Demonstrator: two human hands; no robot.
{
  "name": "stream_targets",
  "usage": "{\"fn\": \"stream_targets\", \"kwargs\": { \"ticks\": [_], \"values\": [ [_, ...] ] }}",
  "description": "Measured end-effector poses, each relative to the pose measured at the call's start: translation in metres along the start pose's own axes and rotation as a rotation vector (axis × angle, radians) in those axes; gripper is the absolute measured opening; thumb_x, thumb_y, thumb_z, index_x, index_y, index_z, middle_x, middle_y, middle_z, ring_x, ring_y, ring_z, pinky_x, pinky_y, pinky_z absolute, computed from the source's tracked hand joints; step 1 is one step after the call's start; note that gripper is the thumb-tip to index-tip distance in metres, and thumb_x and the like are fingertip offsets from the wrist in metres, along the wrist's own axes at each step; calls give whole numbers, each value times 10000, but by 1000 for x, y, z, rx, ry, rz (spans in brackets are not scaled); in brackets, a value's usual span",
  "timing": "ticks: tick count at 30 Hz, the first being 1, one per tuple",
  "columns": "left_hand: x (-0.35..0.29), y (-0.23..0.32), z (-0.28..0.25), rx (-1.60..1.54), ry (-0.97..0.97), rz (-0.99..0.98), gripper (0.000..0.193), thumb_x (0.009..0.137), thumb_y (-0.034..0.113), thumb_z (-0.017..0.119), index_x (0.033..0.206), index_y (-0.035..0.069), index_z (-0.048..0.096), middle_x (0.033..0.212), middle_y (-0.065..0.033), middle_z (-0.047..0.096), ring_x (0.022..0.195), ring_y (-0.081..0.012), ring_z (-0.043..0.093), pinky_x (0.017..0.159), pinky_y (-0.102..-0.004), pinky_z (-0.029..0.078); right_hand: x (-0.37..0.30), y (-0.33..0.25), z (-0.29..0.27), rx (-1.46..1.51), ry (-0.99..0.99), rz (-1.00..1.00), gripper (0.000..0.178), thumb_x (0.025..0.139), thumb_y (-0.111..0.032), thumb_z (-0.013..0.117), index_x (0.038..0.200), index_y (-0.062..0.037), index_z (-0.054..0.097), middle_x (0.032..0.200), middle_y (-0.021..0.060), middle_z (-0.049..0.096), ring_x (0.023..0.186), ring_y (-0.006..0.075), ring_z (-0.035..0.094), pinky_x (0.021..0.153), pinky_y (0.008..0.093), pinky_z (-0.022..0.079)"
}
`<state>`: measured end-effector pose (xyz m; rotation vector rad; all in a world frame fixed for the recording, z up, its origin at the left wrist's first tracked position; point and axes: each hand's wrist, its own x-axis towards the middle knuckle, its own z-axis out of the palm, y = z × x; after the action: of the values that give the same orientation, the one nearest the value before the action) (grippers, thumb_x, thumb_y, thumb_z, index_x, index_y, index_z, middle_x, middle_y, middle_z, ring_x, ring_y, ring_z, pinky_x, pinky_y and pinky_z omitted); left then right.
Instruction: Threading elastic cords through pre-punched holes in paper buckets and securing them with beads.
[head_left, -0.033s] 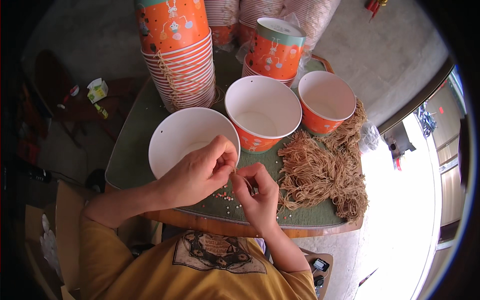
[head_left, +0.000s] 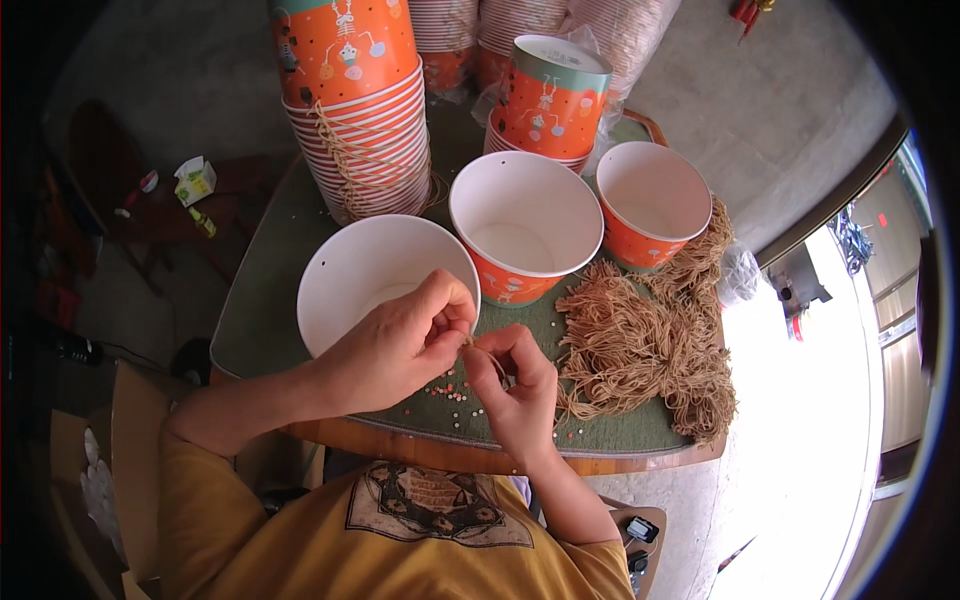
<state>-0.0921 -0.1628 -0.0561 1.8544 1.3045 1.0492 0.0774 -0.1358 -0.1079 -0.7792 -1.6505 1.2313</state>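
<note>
Well, near the close edge of the surface, the left hand and right hand each pinch a thin tan cord between closed thumb and forefinger — short, firm grips set close together should suit such limp stuff. Small pale and orange dots lie scattered below. Just beyond, the left bucket is partly covered by the left hand; rightward, a tangled cord heap could snag. Farther — the middle bucket, right bucket and tall stack limit reach.
</note>
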Motion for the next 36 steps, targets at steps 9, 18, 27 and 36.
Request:
{"fn": "stream_targets", "kwargs": {
  "ticks": [9, 18, 27, 36],
  "values": [
    [2, -8, 0, -191, -19, -39, 194, 902, -52, 551, 1041, 31, 444, 876, -21, 546, 797, -77, 574, 728, -255, 504, 3, 6, -1, 369, -18, 224, 115, 918, -87, 627, 972, -64, 528, 775, -46, 534, 613, 14, 443, 522, 167, 348],
    [3, -8, 1, -271, -21, -109, 209, 891, -60, 551, 1053, 25, 451, 879, -13, 540, 800, -68, 563, 726, -244, 500, 3, 7, -5, 44, 61, -21, 116, 873, -15, 649, 947, -23, 561, 826, 15, 599, 579, 36, 501, 514, 194, 417],
    [2, -7, 3, -248, -9, -104, 260, 855, -86, 555, 1061, 34, 452, 876, -19, 533, 791, -73, 555, 710, -245, 497, 5, -2, -1, -48, 42, -13, 82, 862, 15, 630, 883, -13, 556, 776, -29, 566, 655, 16, 522, 602, 181, 441],
    [0, -2, 3, -198, -19, -89, 279, 860, -81, 567, 1084, 33, 446, 884, -32, 534, 798, -93, 566, 718, -263, 506, 5, -6, 2, 7, 34, 17, 85, 876, 6, 611, 869, -26, 533, 765, -38, 550, 664, 13, 508, 612, 178, 436]
  ]
}}
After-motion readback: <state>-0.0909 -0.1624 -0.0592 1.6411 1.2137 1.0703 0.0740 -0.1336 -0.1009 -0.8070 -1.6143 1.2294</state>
